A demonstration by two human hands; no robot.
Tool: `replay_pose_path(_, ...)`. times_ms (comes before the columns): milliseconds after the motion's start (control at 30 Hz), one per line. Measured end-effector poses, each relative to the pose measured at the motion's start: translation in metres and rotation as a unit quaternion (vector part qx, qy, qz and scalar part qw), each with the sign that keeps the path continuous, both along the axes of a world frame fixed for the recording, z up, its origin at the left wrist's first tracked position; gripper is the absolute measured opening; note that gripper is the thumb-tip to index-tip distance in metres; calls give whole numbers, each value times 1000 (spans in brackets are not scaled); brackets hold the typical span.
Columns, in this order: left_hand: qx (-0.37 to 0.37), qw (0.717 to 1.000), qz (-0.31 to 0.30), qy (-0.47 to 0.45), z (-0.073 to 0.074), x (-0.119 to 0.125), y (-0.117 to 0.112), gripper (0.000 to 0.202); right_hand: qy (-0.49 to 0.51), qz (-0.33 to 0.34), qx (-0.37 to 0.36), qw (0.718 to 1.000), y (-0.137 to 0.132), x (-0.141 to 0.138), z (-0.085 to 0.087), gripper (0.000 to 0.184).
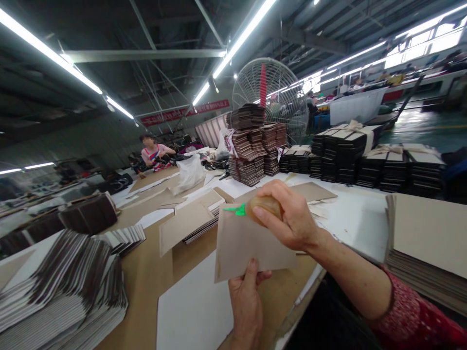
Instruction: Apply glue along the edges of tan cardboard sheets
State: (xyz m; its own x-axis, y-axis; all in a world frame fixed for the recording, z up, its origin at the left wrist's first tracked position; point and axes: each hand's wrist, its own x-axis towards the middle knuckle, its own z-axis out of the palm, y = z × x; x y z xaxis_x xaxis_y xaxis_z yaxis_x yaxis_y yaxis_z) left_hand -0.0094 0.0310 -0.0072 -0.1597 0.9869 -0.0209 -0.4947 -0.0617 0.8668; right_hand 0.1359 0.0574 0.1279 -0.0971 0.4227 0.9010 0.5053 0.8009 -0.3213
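My left hand (246,304) pinches the lower edge of a grey cardboard piece (241,248) and holds it upright above the table. My right hand (292,218) is wrapped round a small amber squeeze bottle (266,206) with a green nozzle (237,210). The nozzle tip rests at the card's upper edge. A red patterned sleeve covers my right upper arm.
Grey card stacks lie at the right (426,243) and centre (189,221). Fanned brown-and-white sheets (62,287) fill the left. Tall dark stacks (251,143) and tied bundles (346,148) stand behind, before a large fan (270,90). A person (153,150) sits far left.
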Motion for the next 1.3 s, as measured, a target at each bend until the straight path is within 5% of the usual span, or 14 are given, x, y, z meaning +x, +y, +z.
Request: replay_pose_path(1300, -2, 1000, 6, 29, -6, 1, 1, 55, -27, 52, -45, 997, -7, 10, 6, 17)
